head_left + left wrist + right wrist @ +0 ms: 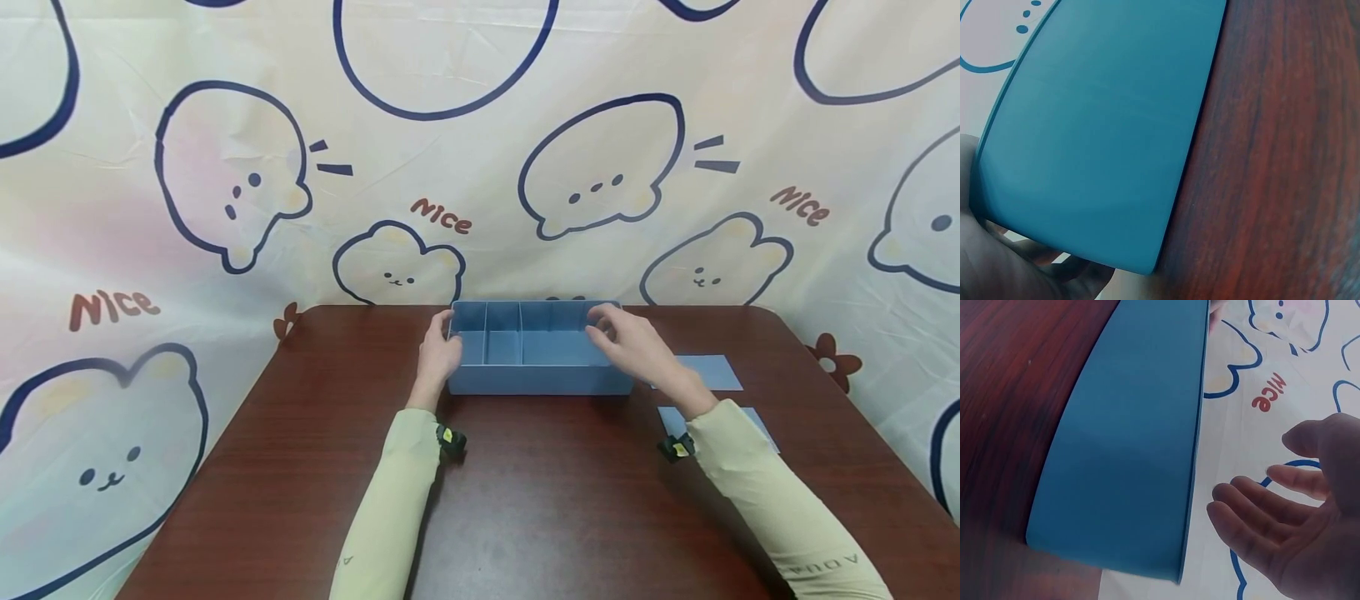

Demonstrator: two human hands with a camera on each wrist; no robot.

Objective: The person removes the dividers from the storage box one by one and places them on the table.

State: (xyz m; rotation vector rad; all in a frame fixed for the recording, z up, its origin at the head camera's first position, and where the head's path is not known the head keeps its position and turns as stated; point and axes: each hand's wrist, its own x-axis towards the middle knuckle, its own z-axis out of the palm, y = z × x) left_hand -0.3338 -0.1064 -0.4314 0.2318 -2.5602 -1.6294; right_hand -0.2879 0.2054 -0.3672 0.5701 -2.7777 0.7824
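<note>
A blue storage box (540, 381) with an open top sits on the table, its long front wall towards me. Two thin upright dividers split it into two narrow compartments on the left and a wide one on the right. My left hand (438, 350) grips the box's left end, thumb near the front rim and fingers along the end wall, as the left wrist view shows. Over the right end, my right hand (637, 340) hovers with loosely bent fingers. In the right wrist view those fingers (1260, 509) stand apart from the box wall (1122, 437) and hold nothing.
Two flat blue panels lie to the right of the box: the farther panel (711, 372) and the nearer panel (759, 425), partly under my right forearm. The dark wooden table (540, 500) ends at a printed cloth backdrop (495, 167) just behind the box.
</note>
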